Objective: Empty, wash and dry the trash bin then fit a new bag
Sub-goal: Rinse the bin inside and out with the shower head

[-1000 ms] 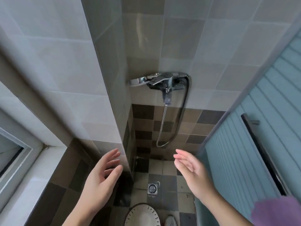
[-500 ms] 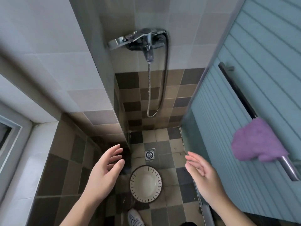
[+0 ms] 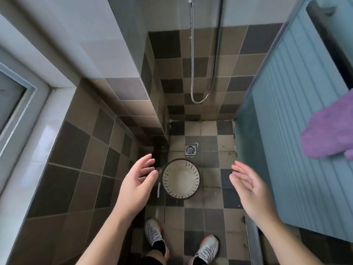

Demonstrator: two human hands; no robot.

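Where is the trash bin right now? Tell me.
Head view: the trash bin stands on the tiled floor, centre frame, just below the floor drain, between the two open hands.

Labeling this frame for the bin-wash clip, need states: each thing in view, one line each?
bin: upright on floor, open top, no bag or trash visible inside
left hand: open, holds nothing, above the floor left of the bin
right hand: open, holds nothing, right of the bin
hose: hanging in a loop, no water visible
drain: uncovered
cloth: draped on the door bar

A purple cloth (image 3: 330, 131) hangs on a dark bar (image 3: 324, 29) at the right. A shower hose (image 3: 193, 60) loops down the tiled wall. A floor drain (image 3: 190, 149) sits below it.
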